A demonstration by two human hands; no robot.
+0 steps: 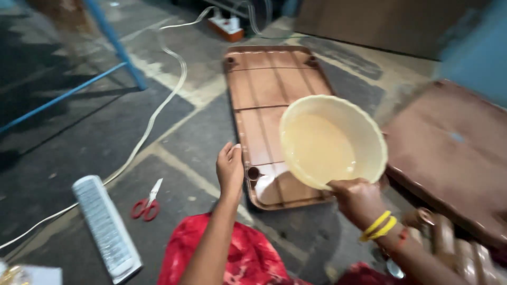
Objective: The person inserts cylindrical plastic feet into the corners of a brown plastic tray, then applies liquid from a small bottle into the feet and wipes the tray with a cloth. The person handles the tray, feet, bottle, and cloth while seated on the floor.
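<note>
your right hand (pixel 358 199) clamped the cream basin (pixel 332 140) rim, tilting it over the brown tray (pixel 264 89) at twelve o'clock, while your left hand (pixel 230 169), fingers together, steadied its edge.

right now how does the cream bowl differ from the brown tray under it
The cream bowl is round and deep; the brown tray is rectangular, flat and ribbed. The bowl is tilted in the air, gripped at its rim by the right hand; the tray lies on the floor, with the left hand at its edge. Both look plastic.
</note>
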